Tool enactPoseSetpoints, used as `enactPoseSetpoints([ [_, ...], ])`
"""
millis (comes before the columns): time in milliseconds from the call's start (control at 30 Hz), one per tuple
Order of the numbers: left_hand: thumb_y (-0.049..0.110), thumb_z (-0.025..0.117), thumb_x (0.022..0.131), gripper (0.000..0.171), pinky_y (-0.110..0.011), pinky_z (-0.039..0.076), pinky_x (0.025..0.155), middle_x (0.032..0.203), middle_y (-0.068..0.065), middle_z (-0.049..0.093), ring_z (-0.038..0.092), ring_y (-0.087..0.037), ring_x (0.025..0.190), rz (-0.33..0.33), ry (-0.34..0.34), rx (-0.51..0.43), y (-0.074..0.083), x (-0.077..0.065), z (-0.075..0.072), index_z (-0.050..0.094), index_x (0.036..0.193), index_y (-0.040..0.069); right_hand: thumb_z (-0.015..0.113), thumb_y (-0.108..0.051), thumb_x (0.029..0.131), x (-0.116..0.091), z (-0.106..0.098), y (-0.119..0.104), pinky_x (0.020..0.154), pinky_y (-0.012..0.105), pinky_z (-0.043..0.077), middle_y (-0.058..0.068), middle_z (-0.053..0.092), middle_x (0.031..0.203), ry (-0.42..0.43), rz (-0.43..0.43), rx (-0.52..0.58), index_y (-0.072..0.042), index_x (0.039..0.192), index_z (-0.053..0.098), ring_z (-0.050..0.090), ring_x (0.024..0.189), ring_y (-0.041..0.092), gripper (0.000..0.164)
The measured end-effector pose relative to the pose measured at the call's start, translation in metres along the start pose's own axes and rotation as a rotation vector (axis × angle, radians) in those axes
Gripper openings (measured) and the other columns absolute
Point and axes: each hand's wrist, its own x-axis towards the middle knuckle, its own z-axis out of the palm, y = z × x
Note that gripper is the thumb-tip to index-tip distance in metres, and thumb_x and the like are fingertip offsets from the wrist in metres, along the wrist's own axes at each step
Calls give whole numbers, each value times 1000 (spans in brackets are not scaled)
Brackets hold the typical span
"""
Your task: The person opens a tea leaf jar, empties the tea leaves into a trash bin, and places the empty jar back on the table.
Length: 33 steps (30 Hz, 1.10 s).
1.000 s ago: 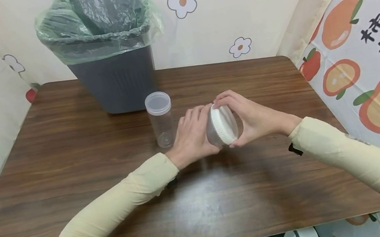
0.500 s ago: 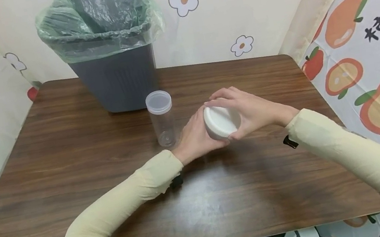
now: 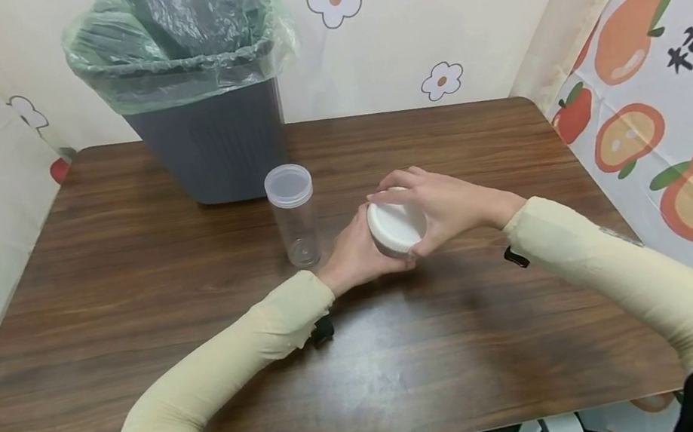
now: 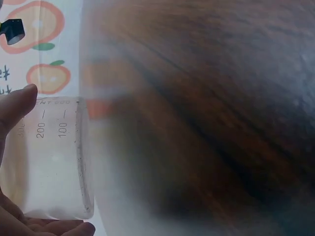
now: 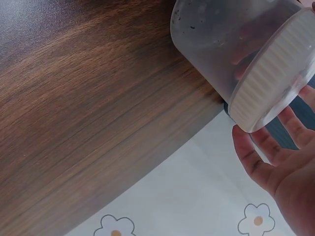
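Observation:
A translucent plastic jar [image 4: 51,167] with printed measuring marks is tilted above the table, held between both hands. My left hand [image 3: 355,251] grips its body, thumb on one side and fingers on the other in the left wrist view. The ribbed white screw lid [image 3: 398,226] sits on the jar and faces up toward the head camera. My right hand [image 3: 444,207] grips this lid by its rim, fingertips spread round the edge in the right wrist view. Most of the jar's body is hidden in the head view.
A clear cylindrical container [image 3: 296,217] with a translucent lid stands upright just left of my left hand. Behind it is a dark grey bin [image 3: 225,148] lined with a green plastic bag [image 3: 186,78]. The brown wooden table [image 3: 211,391] meets patterned cloth at the back and sides.
The jar has turned so the lid's top faces the head camera rather than the right. Over the last half second, my right hand and the lid have shifted slightly left.

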Motion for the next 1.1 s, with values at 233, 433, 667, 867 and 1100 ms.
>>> enactPoseSetpoints([
  [233, 41, 90, 59, 117, -38, 44, 93, 134, -13, 46, 51, -25, 116, -36, 17, -4, -9, 4, 2, 21, 147, 5, 82, -41, 57, 9, 6, 5, 85, 41, 44, 8, 47, 129, -4, -15, -50, -14, 136, 52, 44, 110, 24, 88],
  [433, 41, 88, 61, 117, -37, 44, 93, 138, -12, 42, 50, -23, 116, -36, -13, -37, -13, 3, 11, 19, 148, 5, 82, -41, 57, 5, 12, 6, 84, 43, 44, 8, 48, 128, -22, -7, -63, -14, 135, 53, 45, 109, 26, 87],
  [667, 39, 88, 63, 115, -38, 44, 93, 139, -13, 42, 51, -25, 115, -50, -18, -73, -13, 2, 16, 18, 148, 4, 82, -43, 57, 4, 15, 7, 84, 43, 44, 10, 49, 127, -15, -19, -102, -12, 135, 52, 45, 108, 27, 89],
  [867, 38, 87, 64, 126, -38, 37, 102, 150, -24, 26, 44, -31, 126, -79, -32, -133, -16, 5, 17, 3, 150, -1, 81, -42, 57, 8, 14, 9, 84, 45, 44, 12, 48, 128, -31, -18, -125, -9, 136, 50, 45, 108, 29, 91],
  [1100, 26, 87, 67, 129, -39, 28, 109, 152, -30, 8, 29, -35, 136, -97, -51, -138, -19, 4, 15, -8, 146, -9, 80, -40, 59, 9, 15, 10, 87, 46, 43, 13, 45, 134, -73, 24, -99, -9, 141, 45, 43, 110, 30, 94],
])
